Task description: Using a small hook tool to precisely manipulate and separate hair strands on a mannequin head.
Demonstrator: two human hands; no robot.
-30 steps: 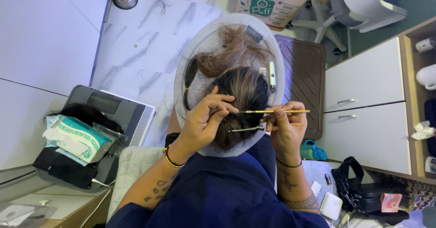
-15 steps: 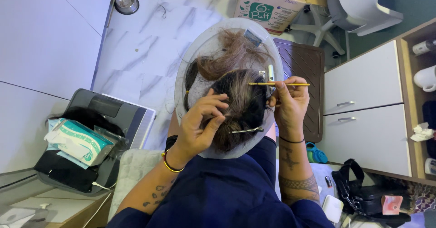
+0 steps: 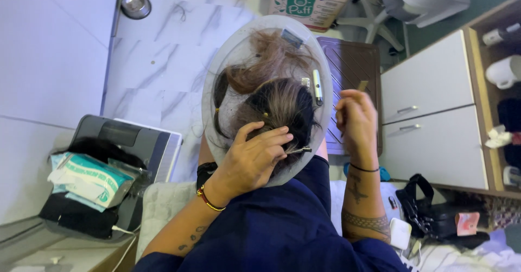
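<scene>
Floor: white marble tiles (image 3: 163,60) under an oval tray (image 3: 217,77).
Left hand (image 3: 252,161): fingers curled, pressing dark hair (image 3: 282,106) near tray's lower edge, beside a metal clip (image 3: 300,150).
Right hand (image 3: 355,120): closed around thin comb (image 3: 361,86), just off tray's right edge.
Outward: white cabinet (image 3: 429,109) right; cardboard box (image 3: 309,1) beyond tray's top edge.

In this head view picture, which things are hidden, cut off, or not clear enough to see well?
- Left hand: its fingertips are buried in the dark hair, so what they pinch is hidden.
- Right hand: the thin stick shows only its tip; the fist covers the rest.
- Cardboard box: cut off by the top edge.
- Black bag: its contents are too small to tell.
</scene>
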